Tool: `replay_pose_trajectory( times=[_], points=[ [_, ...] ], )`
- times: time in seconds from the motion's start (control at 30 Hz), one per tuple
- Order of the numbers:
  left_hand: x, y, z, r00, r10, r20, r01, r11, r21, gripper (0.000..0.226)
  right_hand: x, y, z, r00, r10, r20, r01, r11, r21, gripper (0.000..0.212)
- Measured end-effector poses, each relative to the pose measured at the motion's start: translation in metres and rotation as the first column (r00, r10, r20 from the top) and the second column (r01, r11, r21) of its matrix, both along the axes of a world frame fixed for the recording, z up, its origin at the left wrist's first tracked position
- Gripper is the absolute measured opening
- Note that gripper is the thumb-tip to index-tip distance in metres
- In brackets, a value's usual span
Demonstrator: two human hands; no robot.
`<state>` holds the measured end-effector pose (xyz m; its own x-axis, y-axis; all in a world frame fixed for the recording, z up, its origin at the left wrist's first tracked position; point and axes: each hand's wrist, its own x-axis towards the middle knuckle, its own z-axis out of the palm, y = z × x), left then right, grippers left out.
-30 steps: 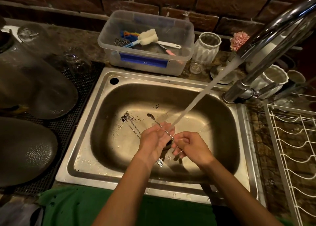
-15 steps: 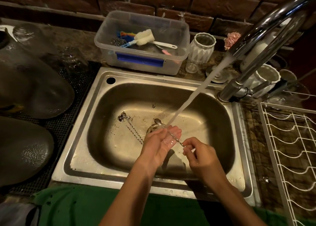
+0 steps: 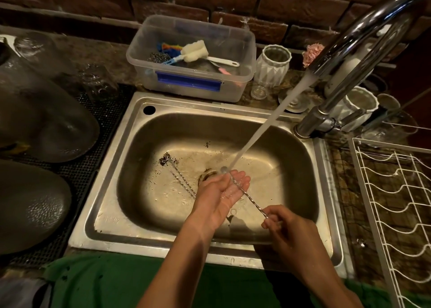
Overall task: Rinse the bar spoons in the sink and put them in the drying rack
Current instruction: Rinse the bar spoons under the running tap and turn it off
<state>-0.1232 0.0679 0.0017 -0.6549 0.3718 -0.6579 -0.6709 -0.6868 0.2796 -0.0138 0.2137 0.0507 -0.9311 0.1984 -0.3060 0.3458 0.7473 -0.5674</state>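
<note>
Now, step in hand: I was rinsing one bar spoon [image 3: 247, 191] under the water stream [image 3: 263, 125] over the sink [image 3: 233, 260].
Right hand [image 3: 286, 230]: my fingertips were pinched on the spoon's handle end, toward the sink's near wall.
Left hand [image 3: 221, 195]: it lay flat and palm-up beneath the twisted shaft, fingers relaxed, clasping nothing, with water falling onto the palm.
Spoon in hand: its bowl end sat right where the stream landed, just above the sink's drain [image 3: 208, 176].
Second spoon [image 3: 179, 177]: it lay on the sink floor, left of the drain, its head among dark grounds, not yet rinsed by my reckoning.
Drying rack [image 3: 396, 205]: white wire, just beyond the sink's right rim, and no spoon showed in it.
Doing it well: I judged it best to turn the shaft between my fingers so the water reached every groove, and to keep the pinch firm, since a thin wet handle slips easily.
Writing: a faint stamped mark showed on the sink floor near its front left corner, too blurred to read; I saw no brand or label elsewhere.
</note>
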Motion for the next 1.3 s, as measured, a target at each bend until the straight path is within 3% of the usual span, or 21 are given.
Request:
replay_pose_trajectory(
  times=[0.13, 0.23, 0.37, 0.53, 0.8, 0.97, 1.17, 1.3],
  points=[
    [0.001, 0.001, 0.0, 1.0, -0.024, -0.015, 0.025, 1.0, 0.017, 0.021, 0.005, 0.003, 0.006, 0.998, -0.054, 0.009, 0.055, 0.998, -0.038, 0.017],
    [0.003, 0.002, 0.0, 1.0, -0.017, -0.02, 0.017, 1.0, 0.0, 0.018, 0.007, 0.005, 0.008, 0.99, -0.138, 0.043, 0.144, 0.97, -0.197, 0.02],
    [0.008, 0.006, 0.0, 0.999, 0.039, -0.023, -0.039, 0.999, -0.017, 0.013, 0.007, 0.007, 0.011, 0.981, -0.132, 0.139, 0.171, 0.928, -0.331, 0.036],
    [0.01, 0.009, 0.002, 0.996, 0.078, -0.037, -0.079, 0.997, -0.024, 0.022, 0.005, 0.003, 0.017, 0.947, -0.189, 0.26, 0.307, 0.771, -0.558, 0.033],
    [-0.002, 0.001, 0.003, 0.99, 0.135, -0.035, -0.138, 0.983, -0.123, 0.021, -0.003, -0.01, 0.018, 0.936, -0.148, 0.321, 0.33, 0.687, -0.647, 0.021],
    [-0.012, 0.005, 0.007, 0.979, 0.202, -0.017, -0.203, 0.972, -0.12, 0.022, -0.001, -0.016, 0.007, 0.934, -0.147, 0.327, 0.342, 0.635, -0.693, 0.024],
    [-0.019, 0.007, 0.011, 0.979, 0.166, -0.118, -0.181, 0.975, -0.128, 0.021, -0.018, -0.016, -0.01, 0.957, -0.165, 0.24, 0.283, 0.72, -0.634, 0.026],
    [-0.021, 0.006, 0.011, 0.973, 0.053, -0.226, -0.104, 0.97, -0.219, 0.022, -0.031, -0.019, -0.017, 0.974, -0.143, 0.178, 0.222, 0.769, -0.599, 0.028]
  ],
)
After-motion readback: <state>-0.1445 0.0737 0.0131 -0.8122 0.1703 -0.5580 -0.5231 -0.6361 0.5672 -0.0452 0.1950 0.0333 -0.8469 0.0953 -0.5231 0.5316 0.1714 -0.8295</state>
